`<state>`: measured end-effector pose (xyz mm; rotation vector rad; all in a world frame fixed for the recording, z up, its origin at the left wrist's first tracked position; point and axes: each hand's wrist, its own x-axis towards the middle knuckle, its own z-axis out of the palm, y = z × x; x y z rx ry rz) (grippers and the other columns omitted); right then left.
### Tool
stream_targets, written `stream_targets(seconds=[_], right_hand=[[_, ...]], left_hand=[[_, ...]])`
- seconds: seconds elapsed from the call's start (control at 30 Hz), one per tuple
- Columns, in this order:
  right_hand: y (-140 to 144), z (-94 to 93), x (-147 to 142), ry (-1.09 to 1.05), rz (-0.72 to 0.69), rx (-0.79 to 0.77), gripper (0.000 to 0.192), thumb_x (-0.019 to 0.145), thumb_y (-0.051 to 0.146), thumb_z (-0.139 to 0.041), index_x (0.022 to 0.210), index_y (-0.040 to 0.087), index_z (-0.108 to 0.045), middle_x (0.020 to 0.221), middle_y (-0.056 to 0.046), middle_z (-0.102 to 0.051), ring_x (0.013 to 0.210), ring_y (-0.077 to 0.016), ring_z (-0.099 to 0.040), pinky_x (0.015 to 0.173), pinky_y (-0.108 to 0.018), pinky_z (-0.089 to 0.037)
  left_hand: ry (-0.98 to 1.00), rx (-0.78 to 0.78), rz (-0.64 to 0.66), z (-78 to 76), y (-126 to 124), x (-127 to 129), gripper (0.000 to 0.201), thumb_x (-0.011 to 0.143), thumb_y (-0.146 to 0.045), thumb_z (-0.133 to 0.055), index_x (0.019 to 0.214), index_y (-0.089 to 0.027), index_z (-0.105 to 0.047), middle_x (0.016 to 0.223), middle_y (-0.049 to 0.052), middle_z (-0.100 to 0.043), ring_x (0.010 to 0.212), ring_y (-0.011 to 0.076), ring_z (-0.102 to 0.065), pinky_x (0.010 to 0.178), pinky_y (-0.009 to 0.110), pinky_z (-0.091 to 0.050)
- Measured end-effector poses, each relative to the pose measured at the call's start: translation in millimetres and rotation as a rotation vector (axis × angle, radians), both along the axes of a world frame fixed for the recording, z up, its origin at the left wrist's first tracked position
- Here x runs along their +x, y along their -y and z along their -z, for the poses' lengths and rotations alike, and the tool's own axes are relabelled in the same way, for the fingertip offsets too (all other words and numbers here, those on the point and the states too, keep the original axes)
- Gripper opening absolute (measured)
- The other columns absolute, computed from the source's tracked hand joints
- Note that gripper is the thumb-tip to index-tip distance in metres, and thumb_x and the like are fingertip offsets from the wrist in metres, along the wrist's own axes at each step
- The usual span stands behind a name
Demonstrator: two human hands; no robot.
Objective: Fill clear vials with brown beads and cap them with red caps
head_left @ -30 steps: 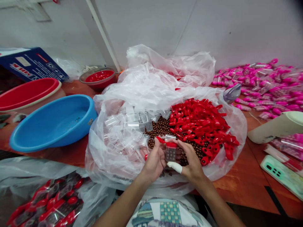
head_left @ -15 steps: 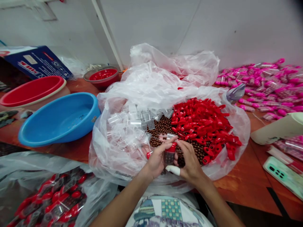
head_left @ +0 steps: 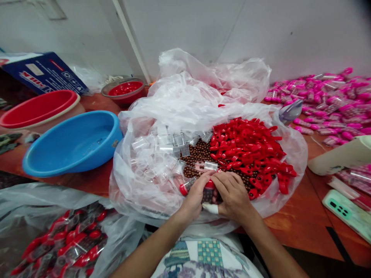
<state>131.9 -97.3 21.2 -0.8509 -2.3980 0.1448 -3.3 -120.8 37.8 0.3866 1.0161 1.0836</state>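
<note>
Both hands meet over the brown beads (head_left: pixel 199 154) at the near edge of the big clear bag (head_left: pixel 185 104). Left hand (head_left: pixel 194 195) and right hand (head_left: pixel 232 195) pinch together on one small clear tube (head_left: pixel 208 193), its red cap (head_left: pixel 209 185) pressed under the fingertips; the tube sits upright between the two palms, mostly hidden. Right thumb wears a white wrap. Right of the beads, a glossy heap of red caps (head_left: pixel 249 150); left of them, loose see-through empty tubes (head_left: pixel 156 150). Round blue basin (head_left: pixel 72 143) left of the bag, smooth plastic. Pink-capped tubes (head_left: pixel 324 100) piled far right of the bag.
</note>
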Motion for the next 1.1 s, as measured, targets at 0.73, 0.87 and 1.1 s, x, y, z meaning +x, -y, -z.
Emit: stream_targets(seconds=[0.73,0.87,1.1], right_hand=[[-3.1,20.1,7.5,0.045,0.125,-0.25,0.058,0.065,-0.003,-0.039,0.117,0.018,-0.054,0.116,-0.009,-0.056,0.106,-0.0228,-0.047,0.09,-0.04,-0.043],[-24.2,26.4,10.1,0.147,0.149,-0.128,0.063,0.069,-0.005,-0.037,0.125,0.021,-0.049,0.127,-0.009,-0.051,0.099,-0.0239,-0.051,0.083,-0.041,-0.047],[-37.7,17.5,14.7,0.009,0.216,-0.218,0.034,0.081,0.007,-0.041,0.108,0.02,-0.058,0.097,-0.009,-0.058,0.09,-0.0225,-0.053,0.079,-0.038,-0.047]], left_hand=[[-1.437,0.846,0.597,21.0,-79.7,-44.1,0.044,0.075,-0.011,-0.049,0.117,-0.022,-0.057,0.091,0.009,-0.061,0.086,0.0225,-0.049,0.08,0.033,-0.036],[-1.376,0.684,0.443,17.9,-77.6,-58.8,0.034,0.076,-0.018,-0.049,0.108,-0.02,-0.058,0.091,0.007,-0.063,0.081,0.0209,-0.053,0.074,0.031,-0.038],[-1.029,0.46,0.352,14.0,-80.0,-77.5,0.05,0.068,-0.018,-0.054,0.117,-0.02,-0.045,0.074,-0.003,-0.058,0.057,0.0113,-0.051,0.055,0.022,-0.038]])
